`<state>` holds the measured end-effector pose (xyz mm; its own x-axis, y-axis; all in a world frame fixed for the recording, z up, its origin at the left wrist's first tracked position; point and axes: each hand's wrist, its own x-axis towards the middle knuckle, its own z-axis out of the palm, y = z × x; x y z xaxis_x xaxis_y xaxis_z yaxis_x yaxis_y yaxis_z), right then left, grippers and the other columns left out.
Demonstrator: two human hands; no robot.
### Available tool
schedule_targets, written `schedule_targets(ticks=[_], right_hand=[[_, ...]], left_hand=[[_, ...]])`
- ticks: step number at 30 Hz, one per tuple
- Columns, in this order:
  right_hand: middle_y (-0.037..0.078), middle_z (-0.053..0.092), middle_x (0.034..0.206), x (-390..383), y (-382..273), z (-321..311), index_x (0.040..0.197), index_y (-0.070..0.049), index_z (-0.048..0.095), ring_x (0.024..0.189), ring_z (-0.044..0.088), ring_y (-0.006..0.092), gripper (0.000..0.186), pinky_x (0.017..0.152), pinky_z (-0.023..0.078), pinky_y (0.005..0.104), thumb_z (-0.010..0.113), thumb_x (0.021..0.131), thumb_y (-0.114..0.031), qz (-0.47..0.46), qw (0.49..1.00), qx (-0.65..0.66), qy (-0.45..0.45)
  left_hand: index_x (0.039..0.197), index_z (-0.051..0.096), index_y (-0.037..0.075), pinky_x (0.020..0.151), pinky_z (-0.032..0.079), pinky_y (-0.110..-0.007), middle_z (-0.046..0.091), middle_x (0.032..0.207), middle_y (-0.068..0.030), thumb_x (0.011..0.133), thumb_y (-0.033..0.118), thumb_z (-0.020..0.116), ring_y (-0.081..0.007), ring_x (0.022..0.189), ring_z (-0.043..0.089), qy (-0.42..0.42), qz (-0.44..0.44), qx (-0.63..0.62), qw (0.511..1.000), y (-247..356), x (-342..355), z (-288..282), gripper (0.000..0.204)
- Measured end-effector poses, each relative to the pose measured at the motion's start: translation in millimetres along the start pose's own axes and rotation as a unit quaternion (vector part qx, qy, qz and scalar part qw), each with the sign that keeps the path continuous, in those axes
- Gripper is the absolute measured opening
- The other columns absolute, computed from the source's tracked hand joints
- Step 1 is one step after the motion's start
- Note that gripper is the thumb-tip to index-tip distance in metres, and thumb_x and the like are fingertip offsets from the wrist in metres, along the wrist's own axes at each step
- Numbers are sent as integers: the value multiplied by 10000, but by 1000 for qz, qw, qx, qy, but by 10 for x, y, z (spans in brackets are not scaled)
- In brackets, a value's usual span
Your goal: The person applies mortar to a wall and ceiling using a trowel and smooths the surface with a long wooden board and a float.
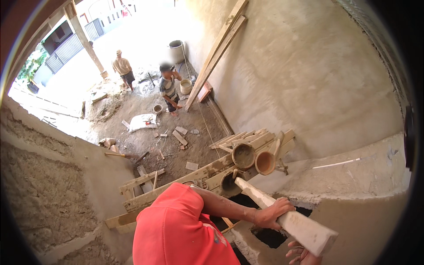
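My left arm, in a red sleeve, reaches forward and bends to the right. At its end my left hand [274, 213] is closed over a pale, squared wooden beam [304, 227], which slants from the buckets down to the lower right. Close to the beam's near end, my right hand [302, 255] has its fingers apart and slightly curled; the lower edge cuts it off, and I cannot tell whether it touches the wood. By the far end of the beam sits a dark bucket [229, 185] with a handle sticking out. Two more buckets stand beyond: one with grey mix [243, 156], one orange-brown [265, 163].
Scaffold planks [168, 194] cross in front of me, high above the ground. Dark gaps [270, 237] show beneath my hands. A plastered wall [309, 79] rises at the right, with long boards [216, 53] leaning on it. Two people [123, 70] [169, 87] stand below near a white sack [143, 122].
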<state>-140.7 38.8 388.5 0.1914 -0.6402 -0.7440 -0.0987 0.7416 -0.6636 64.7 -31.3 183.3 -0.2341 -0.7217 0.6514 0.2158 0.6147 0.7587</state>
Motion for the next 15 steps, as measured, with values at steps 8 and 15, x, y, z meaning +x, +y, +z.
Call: schedule_targets(ticks=[8, 15], right_hand=[[155, 640, 1072, 331, 1469, 935, 1519, -164, 233, 745, 605, 194, 678, 620, 512, 300, 569, 951, -322, -59, 956, 87, 273], [150, 639, 907, 1051, 3964, 892, 1486, -87, 313, 639, 631, 204, 702, 507, 501, 309, 646, 878, -200, 131, 900, 121, 398]], left_hand=[[1245, 464, 17, 992, 388, -423, 522, 1194, -179, 617, 163, 764, -360, 1139, 490, 7, -109, -5, 994, 202, 397, -309, 711], [1219, 484, -18, 903, 466, -398, 595, 1079, -211, 658, 250, 810, -331, 1035, 584, -52, -173, -14, 984, 313, 891, -328, 702]])
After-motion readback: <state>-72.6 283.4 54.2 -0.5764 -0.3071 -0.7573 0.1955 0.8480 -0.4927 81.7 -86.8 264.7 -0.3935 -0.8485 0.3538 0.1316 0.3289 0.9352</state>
